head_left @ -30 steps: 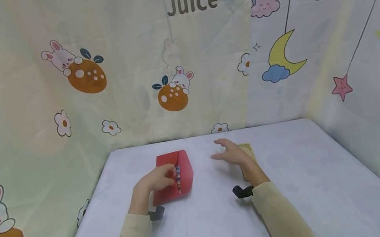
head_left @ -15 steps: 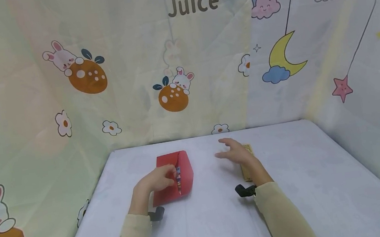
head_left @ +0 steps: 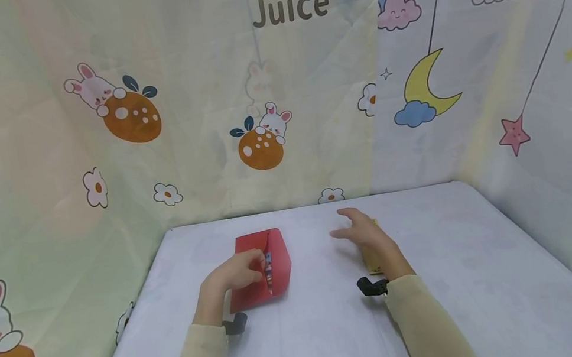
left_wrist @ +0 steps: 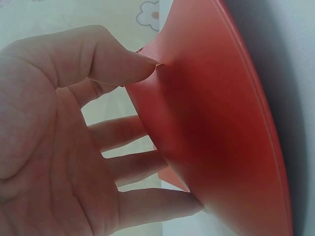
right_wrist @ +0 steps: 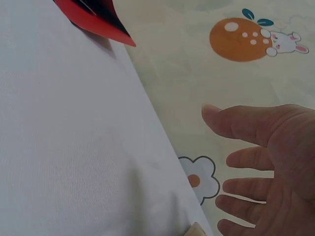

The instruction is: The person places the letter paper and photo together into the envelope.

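A red paper envelope (head_left: 248, 296) lies on the table with its flap to the right. Along its opening shows a strip of mixed colours (head_left: 268, 270), too small to make out. My left hand (head_left: 235, 271) pinches the envelope's edge between thumb and forefinger, and in the left wrist view the red paper (left_wrist: 211, 113) bulges at that edge. My right hand (head_left: 371, 239) is held over the table with thumb and fingers apart and nothing between them. Partly hidden beneath it lies a flat yellow-gold rectangular piece (head_left: 373, 264); what it is I cannot tell.
The white-covered table (head_left: 326, 328) is enclosed by a printed cloth (head_left: 190, 95) at the back and sides. Dark wrist cameras (head_left: 372, 286) sit on both wrists.
My right hand has moved slightly to the right, over the yellow-gold piece and farther from the envelope. The left hand and the envelope look unmoved.
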The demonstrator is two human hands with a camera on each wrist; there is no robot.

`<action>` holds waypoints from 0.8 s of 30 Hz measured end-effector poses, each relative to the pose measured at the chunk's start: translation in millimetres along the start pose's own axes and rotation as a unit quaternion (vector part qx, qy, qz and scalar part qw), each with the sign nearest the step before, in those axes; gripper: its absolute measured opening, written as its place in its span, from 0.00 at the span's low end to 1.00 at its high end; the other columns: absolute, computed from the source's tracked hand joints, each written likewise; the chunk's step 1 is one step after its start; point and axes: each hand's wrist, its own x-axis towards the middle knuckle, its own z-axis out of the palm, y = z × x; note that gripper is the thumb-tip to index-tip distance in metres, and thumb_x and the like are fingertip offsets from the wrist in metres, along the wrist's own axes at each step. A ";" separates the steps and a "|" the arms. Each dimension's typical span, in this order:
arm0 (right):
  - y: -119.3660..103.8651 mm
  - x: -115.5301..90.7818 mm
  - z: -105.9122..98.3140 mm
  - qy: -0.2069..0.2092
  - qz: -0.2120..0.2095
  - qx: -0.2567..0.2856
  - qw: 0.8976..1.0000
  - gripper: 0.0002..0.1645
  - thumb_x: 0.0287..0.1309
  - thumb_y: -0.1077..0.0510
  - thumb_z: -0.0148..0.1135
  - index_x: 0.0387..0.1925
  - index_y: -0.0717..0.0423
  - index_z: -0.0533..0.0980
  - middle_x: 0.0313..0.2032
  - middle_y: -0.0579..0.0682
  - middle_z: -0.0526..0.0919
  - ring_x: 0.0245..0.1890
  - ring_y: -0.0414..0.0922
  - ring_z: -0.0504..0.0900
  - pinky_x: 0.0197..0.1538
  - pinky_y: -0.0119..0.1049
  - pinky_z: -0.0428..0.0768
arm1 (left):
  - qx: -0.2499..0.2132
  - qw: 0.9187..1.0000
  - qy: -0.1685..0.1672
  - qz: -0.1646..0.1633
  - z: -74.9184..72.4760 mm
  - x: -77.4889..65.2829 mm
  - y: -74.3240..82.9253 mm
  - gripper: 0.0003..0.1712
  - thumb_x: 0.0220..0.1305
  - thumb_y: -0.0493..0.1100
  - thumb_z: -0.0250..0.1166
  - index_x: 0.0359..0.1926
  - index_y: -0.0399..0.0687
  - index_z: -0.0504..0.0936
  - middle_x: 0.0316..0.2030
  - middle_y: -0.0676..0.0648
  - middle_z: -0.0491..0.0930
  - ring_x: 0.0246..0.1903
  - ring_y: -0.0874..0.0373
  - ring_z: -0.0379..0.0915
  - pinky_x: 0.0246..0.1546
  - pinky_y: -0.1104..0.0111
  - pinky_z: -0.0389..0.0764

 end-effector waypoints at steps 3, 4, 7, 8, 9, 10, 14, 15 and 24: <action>3.7 -0.2 -2.5 0.001 0.007 -0.008 1.000 0.48 0.65 0.41 0.67 0.79 0.52 0.60 0.79 0.59 0.59 0.76 0.64 0.62 0.75 0.64 0.61 | -0.001 1.000 0.001 -0.001 0.2 0.3 -0.3 0.15 0.59 0.40 0.74 0.42 0.56 0.77 0.41 0.52 0.79 0.48 0.52 0.74 0.40 0.61 0.83; 4.5 -0.2 -3.1 0.002 0.009 -0.011 1.000 0.48 0.66 0.41 0.67 0.79 0.52 0.60 0.79 0.60 0.59 0.76 0.64 0.63 0.75 0.64 0.62 | -0.002 1.000 0.001 -0.001 0.3 0.4 -0.4 0.15 0.59 0.40 0.74 0.42 0.56 0.77 0.41 0.51 0.79 0.48 0.52 0.74 0.40 0.61 0.83; 6.1 -0.2 -4.8 0.004 0.015 -0.012 1.000 0.47 0.66 0.43 0.68 0.79 0.53 0.60 0.79 0.61 0.59 0.75 0.65 0.64 0.75 0.63 0.62 | -0.001 1.000 0.002 -0.003 0.4 0.2 -0.6 0.16 0.58 0.40 0.75 0.43 0.56 0.77 0.41 0.51 0.78 0.48 0.52 0.74 0.40 0.60 0.84; 6.5 -0.2 -5.6 0.005 0.016 -0.013 1.000 0.47 0.66 0.44 0.68 0.79 0.54 0.60 0.78 0.61 0.59 0.75 0.65 0.64 0.75 0.63 0.62 | -0.001 1.000 0.003 -0.004 0.2 0.0 -0.5 0.16 0.58 0.40 0.75 0.43 0.56 0.77 0.41 0.51 0.78 0.48 0.52 0.73 0.40 0.60 0.84; 7.2 -0.2 -6.4 0.006 0.016 -0.015 1.000 0.47 0.66 0.44 0.67 0.79 0.54 0.60 0.78 0.61 0.59 0.75 0.65 0.64 0.76 0.63 0.61 | -0.002 1.000 0.003 -0.004 0.3 0.0 -0.5 0.17 0.58 0.40 0.75 0.43 0.56 0.77 0.41 0.51 0.78 0.48 0.52 0.73 0.40 0.60 0.84; 8.3 -0.3 -7.2 0.006 0.016 -0.018 1.000 0.47 0.67 0.45 0.67 0.79 0.55 0.59 0.78 0.62 0.59 0.75 0.65 0.64 0.76 0.63 0.61 | -0.002 1.000 0.002 -0.005 0.2 -0.2 -0.3 0.17 0.58 0.40 0.75 0.43 0.55 0.77 0.41 0.51 0.78 0.48 0.52 0.73 0.40 0.60 0.84; 14.0 -1.4 -11.3 0.006 0.023 -0.022 0.999 0.47 0.67 0.46 0.66 0.79 0.56 0.58 0.78 0.63 0.60 0.75 0.65 0.64 0.76 0.63 0.60 | -0.002 1.000 0.002 -0.005 0.3 -0.9 0.5 0.17 0.58 0.40 0.76 0.43 0.55 0.77 0.41 0.51 0.78 0.48 0.52 0.73 0.39 0.60 0.84; 15.9 -1.4 -12.4 0.007 0.026 -0.023 0.999 0.47 0.68 0.46 0.66 0.79 0.56 0.58 0.78 0.63 0.59 0.76 0.65 0.63 0.76 0.63 0.60 | -0.003 1.000 0.002 -0.006 0.4 -0.9 0.8 0.17 0.58 0.40 0.76 0.43 0.55 0.77 0.41 0.51 0.78 0.48 0.52 0.73 0.39 0.60 0.84; 27.3 -3.0 -18.5 0.010 0.025 -0.044 0.999 0.47 0.69 0.46 0.65 0.78 0.61 0.58 0.78 0.67 0.58 0.78 0.67 0.55 0.78 0.65 0.55 | -0.001 1.000 0.004 -0.006 0.5 -1.8 3.0 0.16 0.58 0.40 0.75 0.43 0.55 0.77 0.41 0.51 0.78 0.48 0.52 0.73 0.39 0.60 0.84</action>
